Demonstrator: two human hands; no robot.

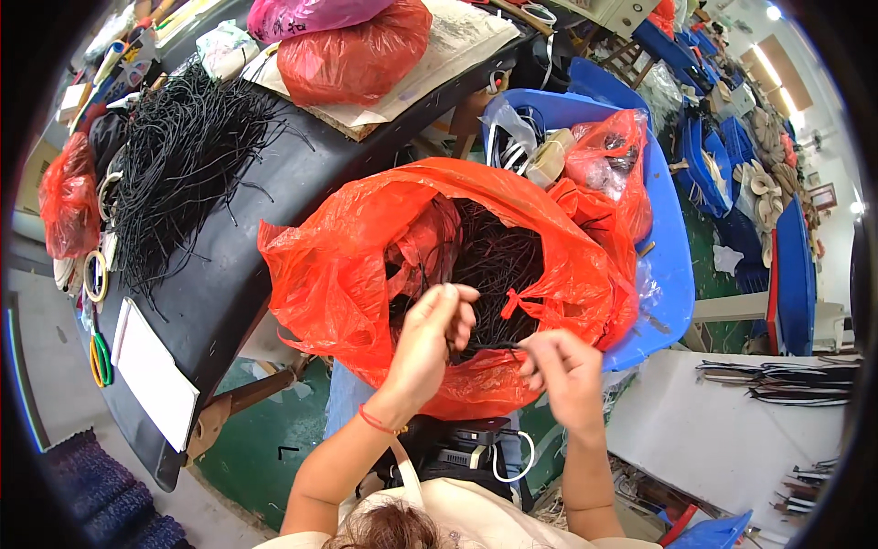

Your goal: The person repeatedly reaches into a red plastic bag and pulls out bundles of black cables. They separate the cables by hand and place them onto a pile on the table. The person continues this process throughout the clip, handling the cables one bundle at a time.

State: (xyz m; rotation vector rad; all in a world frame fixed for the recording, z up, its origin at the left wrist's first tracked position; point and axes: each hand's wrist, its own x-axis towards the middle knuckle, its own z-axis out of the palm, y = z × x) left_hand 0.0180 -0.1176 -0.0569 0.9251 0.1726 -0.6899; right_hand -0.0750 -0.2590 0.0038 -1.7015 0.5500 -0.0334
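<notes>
Black cord (503, 346) at the right hand's (560, 364) fingertips

The right hand looks to be pinching the cord between its thumb and bent fingers, over the near side of a big red bag (315, 238). The left hand (422, 337) is near it, with its fingers curled in and its thumb close to them. I cannot tell if it holds a cord too. A red string (377, 422) goes around the left wrist.

Both hands are by the bag's wide-open mouth. Inside lies a messy heap of thin black cords (496, 261), with some bunched red plastic (422, 242) on its left. The big bag covers part of a blue tub (672, 274).

On the left is a black table (297, 188) with another pile of black cords (187, 151). A white pad (155, 371) lies near its edge, and scissors (104, 364) with green and orange handles are beside that. On the far right, dark strips (777, 380) lie on a white table (704, 439).
</notes>
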